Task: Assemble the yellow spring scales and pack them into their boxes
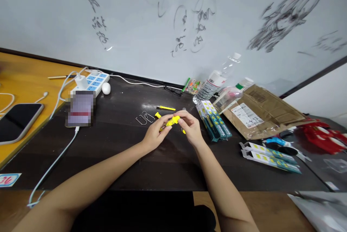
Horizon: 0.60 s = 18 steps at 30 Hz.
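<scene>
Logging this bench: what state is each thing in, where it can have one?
Left hand: gripping yellow part
Right hand: gripping the same part
Yellow part: held between both hands
Yellow stick: lying down, unheld
Large bottle: capped
Left phone: screen dark
Blurred phone: screen lit, cable plugged in
Power strip: charger plugged in; power unclear
Parcel: sealed or opened, can't tell
</scene>
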{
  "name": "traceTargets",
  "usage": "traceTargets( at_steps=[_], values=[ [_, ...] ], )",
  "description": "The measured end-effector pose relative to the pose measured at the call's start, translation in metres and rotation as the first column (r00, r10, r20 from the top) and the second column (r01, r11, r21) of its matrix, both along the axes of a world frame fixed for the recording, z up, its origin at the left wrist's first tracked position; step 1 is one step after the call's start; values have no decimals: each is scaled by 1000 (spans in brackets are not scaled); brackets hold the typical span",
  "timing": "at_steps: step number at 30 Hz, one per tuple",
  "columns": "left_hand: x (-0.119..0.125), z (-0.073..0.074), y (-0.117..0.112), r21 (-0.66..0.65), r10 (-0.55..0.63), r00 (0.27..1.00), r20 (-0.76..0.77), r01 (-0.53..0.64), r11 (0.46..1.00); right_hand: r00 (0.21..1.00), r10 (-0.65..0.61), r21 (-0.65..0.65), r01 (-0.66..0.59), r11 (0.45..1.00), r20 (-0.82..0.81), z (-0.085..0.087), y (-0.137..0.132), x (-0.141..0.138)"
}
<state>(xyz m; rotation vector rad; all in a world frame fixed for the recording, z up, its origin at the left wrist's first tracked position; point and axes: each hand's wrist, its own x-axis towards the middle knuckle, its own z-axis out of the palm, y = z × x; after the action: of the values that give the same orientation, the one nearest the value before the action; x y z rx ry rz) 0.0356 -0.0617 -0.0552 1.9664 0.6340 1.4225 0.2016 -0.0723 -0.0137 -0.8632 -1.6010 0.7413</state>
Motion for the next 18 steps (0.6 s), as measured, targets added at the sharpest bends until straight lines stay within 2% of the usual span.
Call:
traceTargets(
  at_steps=[12, 18],
  values=[
    [1, -3, 2, 19, 5, 999, 41, -5, 1000, 999, -41, -44, 40, 998, -18, 2, -3, -4],
    [1, -1, 0, 68, 16, 999, 34, -18, 998, 997, -1, -85, -5, 996, -72, -2, 0, 0]
  ],
)
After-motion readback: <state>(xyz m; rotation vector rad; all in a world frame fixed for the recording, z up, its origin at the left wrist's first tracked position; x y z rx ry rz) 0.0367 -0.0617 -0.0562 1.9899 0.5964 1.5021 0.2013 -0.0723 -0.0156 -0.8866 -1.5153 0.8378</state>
